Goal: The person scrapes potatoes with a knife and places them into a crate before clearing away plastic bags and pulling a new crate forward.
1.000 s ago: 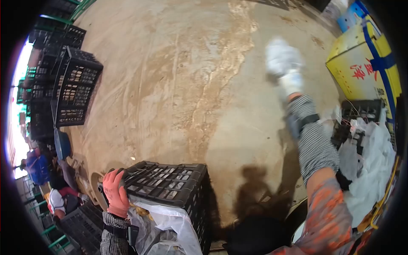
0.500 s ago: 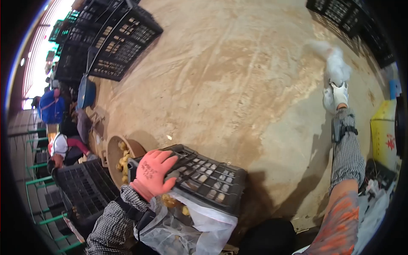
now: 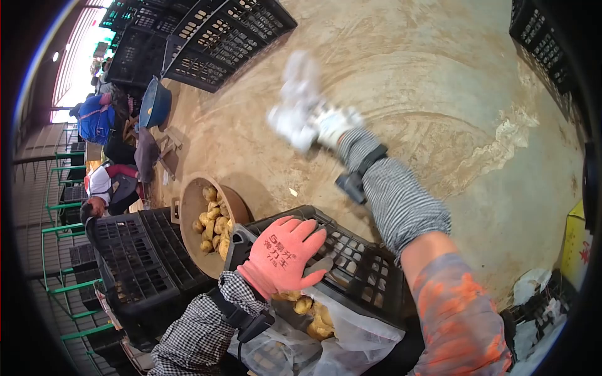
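My left hand (image 3: 285,254), in a pink glove with black lettering, rests on the rim of a black plastic crate (image 3: 360,266), its fingers spread. The crate has a white plastic liner (image 3: 357,326), and yellow potatoes (image 3: 320,323) show inside under my hand. Out in front over the floor, my right hand (image 3: 332,125) wears a white glove and is closed on a crumpled white plastic bag (image 3: 295,100). Both the bag and that hand are smeared by motion. Left of the crate stands a brown tub (image 3: 235,203) with several more potatoes (image 3: 213,219).
Black crates (image 3: 229,41) are stacked at the upper left, others (image 3: 545,53) at the upper right. A blue basin (image 3: 155,103) is at the left, near a seated person (image 3: 103,188). More black crates (image 3: 144,257) flank my left arm. A yellow box (image 3: 574,250) is far right.
My right hand has swung from the far right to the middle, carrying the white plastic bag. My left hand remains on the crate; the view has shifted.
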`<action>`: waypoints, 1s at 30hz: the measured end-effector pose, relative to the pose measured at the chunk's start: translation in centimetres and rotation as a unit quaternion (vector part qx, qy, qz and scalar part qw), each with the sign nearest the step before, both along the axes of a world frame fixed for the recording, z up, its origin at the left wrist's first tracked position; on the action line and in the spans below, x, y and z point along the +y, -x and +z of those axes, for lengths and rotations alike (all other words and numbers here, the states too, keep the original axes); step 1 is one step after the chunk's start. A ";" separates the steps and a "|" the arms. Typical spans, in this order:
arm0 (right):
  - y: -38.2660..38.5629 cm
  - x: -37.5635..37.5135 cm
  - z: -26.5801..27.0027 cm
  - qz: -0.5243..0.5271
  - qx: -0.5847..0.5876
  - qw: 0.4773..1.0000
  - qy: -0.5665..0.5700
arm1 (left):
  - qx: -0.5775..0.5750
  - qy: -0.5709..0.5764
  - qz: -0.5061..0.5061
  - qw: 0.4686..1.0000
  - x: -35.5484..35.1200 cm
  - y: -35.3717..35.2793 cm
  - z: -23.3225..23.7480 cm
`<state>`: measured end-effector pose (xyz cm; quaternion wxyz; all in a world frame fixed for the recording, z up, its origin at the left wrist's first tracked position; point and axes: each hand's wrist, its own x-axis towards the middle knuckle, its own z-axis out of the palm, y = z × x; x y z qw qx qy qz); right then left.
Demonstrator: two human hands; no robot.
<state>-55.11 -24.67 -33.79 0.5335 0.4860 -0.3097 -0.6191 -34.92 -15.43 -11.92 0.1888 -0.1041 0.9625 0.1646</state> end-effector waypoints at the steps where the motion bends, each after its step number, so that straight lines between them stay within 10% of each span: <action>1: -2.3 0.6 -0.4 0.030 -0.089 0.994 0.056 | 0.001 -0.001 -0.001 1.000 0.0 0.0 0.0; 3: -5.6 3.8 -6.7 0.128 0.512 0.846 0.077 | -0.007 -0.002 0.006 1.000 0.0 0.0 0.1; 6: -4.3 13.2 -8.8 0.099 0.599 0.782 0.140 | -0.009 -0.002 0.009 1.000 0.0 -0.2 -0.2; 9: 2.8 21.2 2.2 0.339 0.910 -0.134 0.197 | 0.033 0.009 0.013 0.999 0.2 -0.2 -0.2; 13: 13.8 23.5 8.3 0.387 0.880 0.132 -0.243 | 0.034 0.012 0.017 0.999 0.3 -0.2 -0.2; 15: 22.0 23.4 1.1 0.110 0.897 -0.381 -0.197 | 0.058 0.009 0.008 0.998 0.4 -0.3 -0.3; 18: 21.9 18.6 -1.6 0.428 0.808 -0.313 -0.257 | 0.059 0.029 0.002 0.998 0.4 -0.3 -0.3; 19: 17.3 18.1 5.5 0.507 0.741 -0.394 -0.195 | 0.064 0.016 0.005 0.998 0.3 -0.6 -0.6; 20: 15.2 17.0 -0.1 0.437 0.720 -0.499 -0.204 | 0.066 0.023 0.005 0.998 0.3 -0.5 -0.7; 23: 6.4 23.4 0.3 0.282 0.811 -0.495 -0.129 | 0.070 0.027 0.007 0.997 0.5 -0.6 -0.6; 25: -1.0 29.7 -19.4 -0.015 0.944 0.279 -0.174 | 0.083 0.031 0.019 0.996 0.7 -0.7 -0.8; 26: -1.7 33.3 -14.2 0.102 0.974 0.169 -0.107 | 0.088 0.032 0.013 0.995 0.5 -0.9 -1.0; 27: -1.1 34.6 -7.4 0.198 0.972 -0.105 -0.063 | 0.092 0.035 0.006 0.995 0.5 -1.0 -1.2; 30: 4.5 36.3 2.0 0.243 0.887 -0.377 -0.114 | 0.123 0.050 -0.005 0.991 0.7 -0.9 -1.1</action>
